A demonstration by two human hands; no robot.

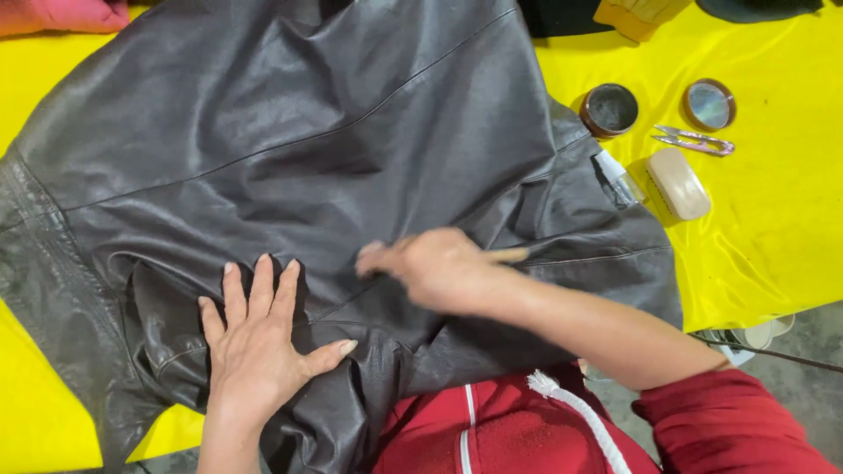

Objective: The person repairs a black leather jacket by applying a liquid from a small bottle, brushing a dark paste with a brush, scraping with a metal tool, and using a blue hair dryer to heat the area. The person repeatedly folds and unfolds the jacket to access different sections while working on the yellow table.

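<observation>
Yellow table [773, 237], dark leather jacket [290, 149]
Your left hand [259, 338] presses it flat, fingers spread; your right hand [439, 268] is blurry, grip unclear

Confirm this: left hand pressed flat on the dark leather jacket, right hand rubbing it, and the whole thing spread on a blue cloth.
Not quite. The head view shows the cloth is yellow, not blue. The rest holds: left hand flat on the dark leather jacket, right hand on it, blurred.

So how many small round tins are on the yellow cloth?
2: an open dark tin just right of the leather jacket, and a shiny round lid or tin further right, above the snips. The jacket may hide more.
</observation>
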